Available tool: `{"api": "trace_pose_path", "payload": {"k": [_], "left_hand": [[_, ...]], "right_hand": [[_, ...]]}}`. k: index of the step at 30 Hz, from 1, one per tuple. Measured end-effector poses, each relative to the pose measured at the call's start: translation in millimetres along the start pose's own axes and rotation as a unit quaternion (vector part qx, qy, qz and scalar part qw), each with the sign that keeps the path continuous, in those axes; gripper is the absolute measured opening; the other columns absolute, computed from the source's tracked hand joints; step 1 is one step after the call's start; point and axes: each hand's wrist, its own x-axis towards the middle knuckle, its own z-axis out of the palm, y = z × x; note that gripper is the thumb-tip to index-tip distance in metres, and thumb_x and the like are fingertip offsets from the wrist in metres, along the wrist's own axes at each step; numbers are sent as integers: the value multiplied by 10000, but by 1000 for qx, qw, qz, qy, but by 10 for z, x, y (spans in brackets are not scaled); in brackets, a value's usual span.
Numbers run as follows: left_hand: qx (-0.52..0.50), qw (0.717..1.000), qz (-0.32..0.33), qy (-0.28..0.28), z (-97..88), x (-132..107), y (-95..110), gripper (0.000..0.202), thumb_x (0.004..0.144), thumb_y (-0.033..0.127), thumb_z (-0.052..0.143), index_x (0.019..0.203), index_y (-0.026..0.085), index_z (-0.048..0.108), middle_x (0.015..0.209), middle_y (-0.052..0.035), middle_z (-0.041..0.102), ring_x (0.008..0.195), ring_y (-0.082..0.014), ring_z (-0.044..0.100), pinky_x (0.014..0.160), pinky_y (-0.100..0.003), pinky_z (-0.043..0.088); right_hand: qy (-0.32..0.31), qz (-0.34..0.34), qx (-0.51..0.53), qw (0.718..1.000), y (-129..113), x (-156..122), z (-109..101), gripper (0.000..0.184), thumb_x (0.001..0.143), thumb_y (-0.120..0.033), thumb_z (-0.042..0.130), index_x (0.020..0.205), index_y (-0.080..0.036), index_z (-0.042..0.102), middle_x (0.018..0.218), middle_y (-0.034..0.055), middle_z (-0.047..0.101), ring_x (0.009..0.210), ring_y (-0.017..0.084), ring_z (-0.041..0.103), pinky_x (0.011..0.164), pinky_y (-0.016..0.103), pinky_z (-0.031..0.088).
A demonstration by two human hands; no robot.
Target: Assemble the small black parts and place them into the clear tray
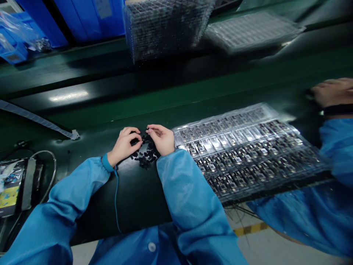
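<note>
A loose pile of small black pieces [146, 156] lies on the dark green bench between my two hands. On the pile's left side is my left hand [124, 145], its thumb and a finger brought together in a pinch. Whatever those fingertips hold is too small to make out. My right hand [163, 140], at the pile's upper right, pinches a small black piece [148, 129] between thumb and forefinger. Close beside the right hand, a clear plastic tray [213, 142] carries rows of small metallic and black parts; some pockets in its second row look bare.
A co-worker's hand [335, 92] is at the far right. Clear trays [168, 31] stand stacked on the shelf, with another clear tray [253, 31] alongside. Blue bins [91, 18] are at upper left. A blue cord [116, 200] hangs from my left wristband. A cable [53, 169] curves at left.
</note>
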Motion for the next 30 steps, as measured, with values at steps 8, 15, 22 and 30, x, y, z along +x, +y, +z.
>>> {"api": "trace_pose_path", "payload": {"k": [8,15,22,30], "left_hand": [[-9,1000,18,9,-13,-6,13,100,851,213,632,922,203,701,1101,-68,640,1073,-223,585,969,-411,461],[36,992,93,-75,45,-1,98,312,869,331,654,1171,259,689,1267,-92,607,1218,-292,517,1057,-505,393],[42,994,76,-60,108,14,111,158,906,336,632,983,241,732,1189,-74,638,1169,-257,543,1013,-448,411],[13,999,-10,34,56,-9,60,172,936,295,576,984,216,721,1062,-65,679,1040,-227,591,943,-417,455]], "right_hand": [[3,-4,0,1000,-12,1,5,216,828,-362,697,948,-185,730,943,65,762,869,222,749,841,362,619],[22,-6,7,1000,-27,-1,25,249,835,-381,692,980,-182,726,970,69,761,900,222,745,861,364,618],[32,-6,20,999,-24,12,44,248,831,-383,701,970,-180,732,958,72,760,888,224,745,854,368,620],[40,-8,39,998,21,33,22,287,818,-421,714,978,-183,726,947,65,759,891,223,745,865,370,617]]}}
